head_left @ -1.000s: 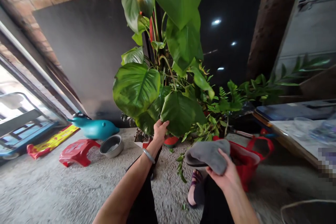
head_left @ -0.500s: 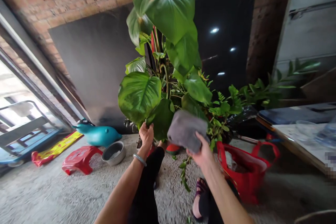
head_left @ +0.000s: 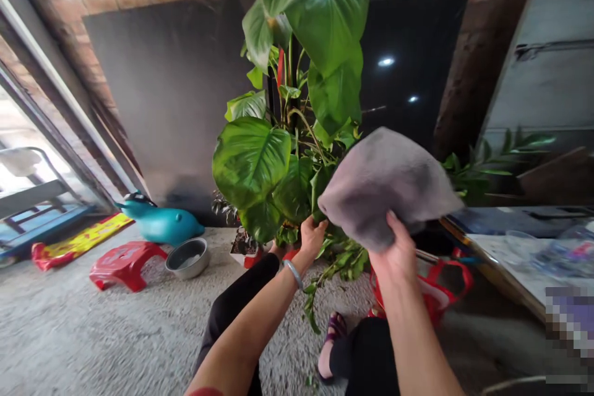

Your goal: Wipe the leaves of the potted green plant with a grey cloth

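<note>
A tall potted plant with broad green leaves point(head_left: 253, 158) stands in front of me. My left hand point(head_left: 312, 238), with a bracelet on the wrist, is closed at the lower edge of a leaf point(head_left: 319, 193) on the plant's right side. Much of that leaf is hidden behind the cloth. In my right hand point(head_left: 396, 253) is a grey cloth point(head_left: 390, 182), fanned out and raised to the right of the plant. My thumb lies on its near face.
To the left on the concrete floor are a metal bowl point(head_left: 188, 258), a red stool point(head_left: 126, 265) and a teal animal-shaped toy point(head_left: 164, 223). A red bag point(head_left: 436, 297) sits beyond my right forearm, beside a cluttered table point(head_left: 496, 253). Dark panels point(head_left: 171, 105) lean against the brick wall.
My left hand has moved right from the left-hand leaf to another leaf. The cloth, folded before, has opened out and risen to the right with my right hand.
</note>
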Motion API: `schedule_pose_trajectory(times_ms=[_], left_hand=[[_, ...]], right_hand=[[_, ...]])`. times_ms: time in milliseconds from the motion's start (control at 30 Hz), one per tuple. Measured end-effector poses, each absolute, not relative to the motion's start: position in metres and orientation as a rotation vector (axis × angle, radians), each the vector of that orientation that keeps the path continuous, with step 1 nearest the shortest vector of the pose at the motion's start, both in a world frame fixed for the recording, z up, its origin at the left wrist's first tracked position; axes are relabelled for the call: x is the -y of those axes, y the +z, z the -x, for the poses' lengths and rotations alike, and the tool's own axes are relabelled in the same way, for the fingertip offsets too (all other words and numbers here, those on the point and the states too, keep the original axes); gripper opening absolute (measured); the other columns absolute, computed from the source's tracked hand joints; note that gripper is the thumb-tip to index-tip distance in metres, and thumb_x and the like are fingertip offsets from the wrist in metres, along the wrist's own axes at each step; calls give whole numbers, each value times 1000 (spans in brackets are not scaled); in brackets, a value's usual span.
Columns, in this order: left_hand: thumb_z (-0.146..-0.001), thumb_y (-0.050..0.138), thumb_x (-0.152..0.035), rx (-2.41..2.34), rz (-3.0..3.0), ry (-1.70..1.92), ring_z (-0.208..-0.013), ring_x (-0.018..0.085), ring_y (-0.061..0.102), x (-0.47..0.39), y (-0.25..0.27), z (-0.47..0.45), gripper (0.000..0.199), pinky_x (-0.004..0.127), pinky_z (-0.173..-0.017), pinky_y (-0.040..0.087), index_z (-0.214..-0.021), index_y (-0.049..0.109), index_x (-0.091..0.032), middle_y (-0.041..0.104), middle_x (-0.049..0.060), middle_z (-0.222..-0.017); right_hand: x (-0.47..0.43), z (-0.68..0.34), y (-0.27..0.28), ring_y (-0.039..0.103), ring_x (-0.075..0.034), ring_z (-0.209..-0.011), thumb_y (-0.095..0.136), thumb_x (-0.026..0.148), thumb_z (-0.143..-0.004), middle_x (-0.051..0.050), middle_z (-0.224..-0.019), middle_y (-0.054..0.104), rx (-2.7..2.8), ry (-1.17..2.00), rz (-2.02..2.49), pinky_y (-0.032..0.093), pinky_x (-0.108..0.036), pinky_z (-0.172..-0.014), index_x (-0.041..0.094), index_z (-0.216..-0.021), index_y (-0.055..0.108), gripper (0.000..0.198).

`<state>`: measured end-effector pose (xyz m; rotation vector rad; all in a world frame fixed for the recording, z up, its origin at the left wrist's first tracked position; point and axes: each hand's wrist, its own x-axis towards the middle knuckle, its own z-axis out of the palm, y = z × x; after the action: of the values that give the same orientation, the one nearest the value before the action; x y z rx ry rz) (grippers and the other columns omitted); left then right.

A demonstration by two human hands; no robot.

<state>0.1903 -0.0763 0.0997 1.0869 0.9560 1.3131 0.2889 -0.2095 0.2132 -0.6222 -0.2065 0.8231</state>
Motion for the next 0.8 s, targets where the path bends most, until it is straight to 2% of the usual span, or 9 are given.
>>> schedule_pose_trajectory(times_ms=[100,167,233,333,467,533,600,700,800], left_hand=[[-64,80,-21,-958,-1104,1326,-66,14,52,79,105,-175,15,26,-66,44,-69,67,-18,61,-2,-65],[-62,82,-22,-921,-1098,1318,-67,14,54,79,106,-155,16,27,-67,45,-68,68,-17,64,-1,-67],[-62,84,-26,-914,-1097,1285,-66,14,54,78,104,-137,19,26,-65,45,-67,69,-16,65,0,-67],[-67,85,-30,-960,-1080,1198,-60,13,53,77,102,-122,19,27,-60,43,-70,71,-17,64,-1,-64],[-70,82,-29,-908,-1029,1208,-63,14,58,80,106,-133,15,27,-61,47,-73,73,-17,68,1,-70],[-68,84,-32,-878,-1026,1205,-65,15,61,85,107,-143,20,27,-62,51,-76,74,-17,71,2,-73],[-67,86,-34,-871,-1019,1185,-65,16,62,91,103,-147,23,28,-62,53,-76,73,-17,72,2,-73],[-62,87,-30,-985,-934,1222,-61,16,61,96,92,-127,24,27,-60,51,-66,66,-17,68,2,-63],[-58,86,-23,-1115,-831,1338,-59,14,59,95,89,-69,23,26,-58,49,-66,65,-17,69,3,-64]], right_hand=[[183,-269,188,76,-26,-98,90,29,-65,4,-93,84,101,1070,747,63,-39,-76,32,-88,74,28],[194,-252,150,71,-24,-71,88,34,-70,2,-75,79,-16,1269,838,54,-35,-57,29,-81,71,21],[219,-241,115,65,-22,-58,85,39,-76,-1,-66,75,-113,1427,870,48,-31,-50,26,-78,69,20],[250,-247,109,69,-21,-62,84,38,-78,-2,-75,79,-168,1494,783,52,-31,-53,26,-86,72,18],[233,-265,186,76,-22,-80,84,35,-77,2,-92,83,62,1177,514,56,-32,-60,31,-97,74,22],[203,-259,224,75,-20,-82,83,33,-77,4,-91,83,170,1076,430,54,-29,-59,30,-94,72,20],[175,-243,238,71,-16,-71,80,30,-78,5,-81,80,169,1131,472,48,-25,-52,27,-88,69,15],[166,-214,211,63,-15,-56,78,26,-78,4,-68,75,17,1359,691,41,-23,-45,25,-81,66,12],[202,-210,159,68,-19,-58,82,20,-71,2,-70,78,-117,1466,835,46,-26,-45,24,-84,68,19]])
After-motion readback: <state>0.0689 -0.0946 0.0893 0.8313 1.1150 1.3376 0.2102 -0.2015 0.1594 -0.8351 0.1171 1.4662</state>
